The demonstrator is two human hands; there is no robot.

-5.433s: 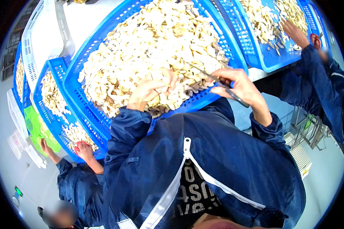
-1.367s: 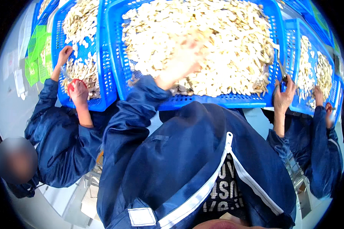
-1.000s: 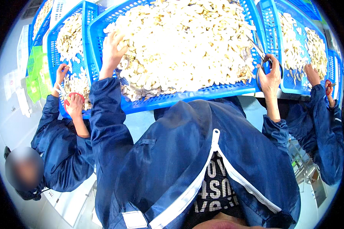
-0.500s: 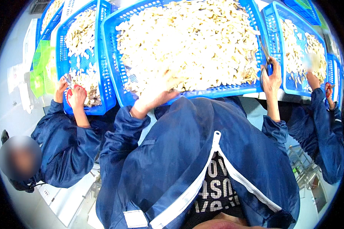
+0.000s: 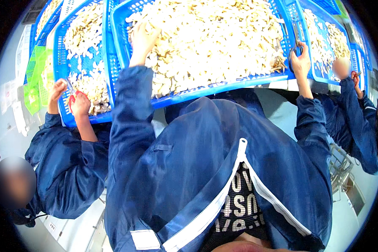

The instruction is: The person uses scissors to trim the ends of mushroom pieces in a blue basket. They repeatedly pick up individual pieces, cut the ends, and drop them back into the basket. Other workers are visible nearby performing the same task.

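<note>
A large blue plastic basket (image 5: pixel 222 89) in front of me is heaped with pale cut pieces (image 5: pixel 214 50) that look like mushroom. My left hand (image 5: pixel 144 41) reaches over the left part of the heap, its fingers stretched out and apart. Glare washes out the fingertips, but no piece shows in them. At the basket's right rim, my right hand (image 5: pixel 300 63) is closed round the dark handles of a pair of scissors (image 5: pixel 295 47). The blades point away from me, along the rim.
Left of me, a co-worker's hands (image 5: pixel 79 103) hold red-handled scissors (image 5: pixel 71 89) over another blue basket (image 5: pixel 108 63) of pale pieces. A green basket (image 5: pixel 37 80) stands farther left. At right, another person's hand (image 5: pixel 342 68) is by a similar blue basket (image 5: pixel 319 78).
My left hand has moved from the basket's near edge, away from me and to the left over the heap. My right hand keeps the scissors by the right rim. The view has shifted slightly.
</note>
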